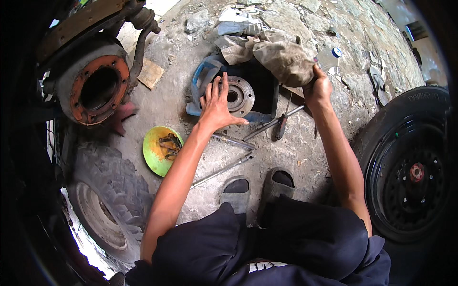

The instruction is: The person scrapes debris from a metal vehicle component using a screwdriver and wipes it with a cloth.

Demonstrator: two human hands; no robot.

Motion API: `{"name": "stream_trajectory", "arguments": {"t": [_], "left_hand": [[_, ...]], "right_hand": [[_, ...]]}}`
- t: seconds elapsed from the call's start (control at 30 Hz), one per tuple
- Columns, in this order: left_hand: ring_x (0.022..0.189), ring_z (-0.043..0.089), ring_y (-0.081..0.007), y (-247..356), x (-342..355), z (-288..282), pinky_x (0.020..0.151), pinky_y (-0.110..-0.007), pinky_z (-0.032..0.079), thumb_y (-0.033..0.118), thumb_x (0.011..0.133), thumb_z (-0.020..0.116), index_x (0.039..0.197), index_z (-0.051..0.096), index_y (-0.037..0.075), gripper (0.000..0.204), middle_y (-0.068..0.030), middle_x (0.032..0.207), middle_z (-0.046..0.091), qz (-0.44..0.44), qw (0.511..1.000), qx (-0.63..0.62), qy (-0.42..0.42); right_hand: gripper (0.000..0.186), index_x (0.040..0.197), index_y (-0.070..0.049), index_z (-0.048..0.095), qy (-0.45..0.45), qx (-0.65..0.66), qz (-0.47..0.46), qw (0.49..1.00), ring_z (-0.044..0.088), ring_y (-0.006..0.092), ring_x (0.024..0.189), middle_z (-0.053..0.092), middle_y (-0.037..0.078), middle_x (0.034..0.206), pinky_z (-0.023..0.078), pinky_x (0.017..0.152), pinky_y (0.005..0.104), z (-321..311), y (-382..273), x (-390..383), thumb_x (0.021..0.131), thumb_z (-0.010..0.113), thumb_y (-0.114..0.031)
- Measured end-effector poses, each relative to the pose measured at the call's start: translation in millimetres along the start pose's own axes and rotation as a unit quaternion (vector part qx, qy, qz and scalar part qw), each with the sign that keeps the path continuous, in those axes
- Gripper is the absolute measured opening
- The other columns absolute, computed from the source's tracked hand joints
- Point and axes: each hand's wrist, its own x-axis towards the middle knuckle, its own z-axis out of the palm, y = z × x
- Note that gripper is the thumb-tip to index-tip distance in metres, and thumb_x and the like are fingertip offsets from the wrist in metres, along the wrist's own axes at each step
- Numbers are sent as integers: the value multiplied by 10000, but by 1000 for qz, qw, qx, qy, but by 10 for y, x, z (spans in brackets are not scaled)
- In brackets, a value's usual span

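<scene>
My left hand [217, 106] lies spread over the left side of a round metal flange [246, 95], fingers stretched and thumb apart. The flange has a central hole and bolt holes round its edge. It sits in a cut-open blue plastic container [196, 88] with a dark inside. My right hand [318, 89], to the right of the container, grips a bunched, dirty beige cloth [286, 59]. Below the container lie a screwdriver [281, 128] and several metal rods or bars, one a long silver bar [222, 170].
A green bowl [151, 151] holds several rusty bolts. At the left stand an orange-rimmed axle housing [75, 97] and a knobbly tyre [112, 176]. A wheel [381, 167] is at the right. A wooden block [150, 74], a plastic bottle [327, 58] and a sandal [378, 86] lie farther off.
</scene>
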Motion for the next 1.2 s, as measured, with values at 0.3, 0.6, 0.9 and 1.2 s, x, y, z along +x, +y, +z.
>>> {"name": "stream_trajectory", "arguments": {"t": [0.3, 0.6, 0.9, 1.2], "left_hand": [[1567, 149, -435, -289, -14, 53, 1249, -553, 223, 466, 452, 1020, 1669, -70, 151, 1664, -220, 1710, 142, 87, 995, -42, 23], [1512, 251, -458, -240, 26, 130, 1219, -560, 270, 425, 456, 1021, 1652, -90, 64, 1671, -248, 1689, 178, 81, 994, -55, 53], [1488, 281, -482, -186, -20, 226, 1207, -601, 228, 368, 618, 962, 1643, -70, 19, 1496, -321, 1630, 260, 71, 991, -62, 94], [1492, 281, -474, -298, -50, 156, 1215, -583, 196, 506, 464, 1006, 1635, -118, 14, 1696, -302, 1651, 239, 103, 989, -55, 91]], "right_hand": [[410, 1349, 12, 523, 49, 50, -53, 996, 651, 343, 1194, 630, 186, 1306, 528, 1069, 491, 30, 197, -136, 1136, 348, -290], [485, 1434, 5, 500, -306, -529, -388, 690, 632, 372, 1235, 640, 199, 1370, 491, 1043, 458, -168, 1160, -893, 970, 634, -43], [496, 1413, 77, 489, -308, -653, -397, 567, 530, 391, 1368, 582, 272, 1399, 381, 1169, 489, -175, 1194, -1226, 927, 547, -4], [233, 1184, -7, 664, -153, -320, -7, 935, 685, 242, 866, 711, 116, 964, 562, 697, 366, 135, 722, -926, 1060, 543, -165]]}}
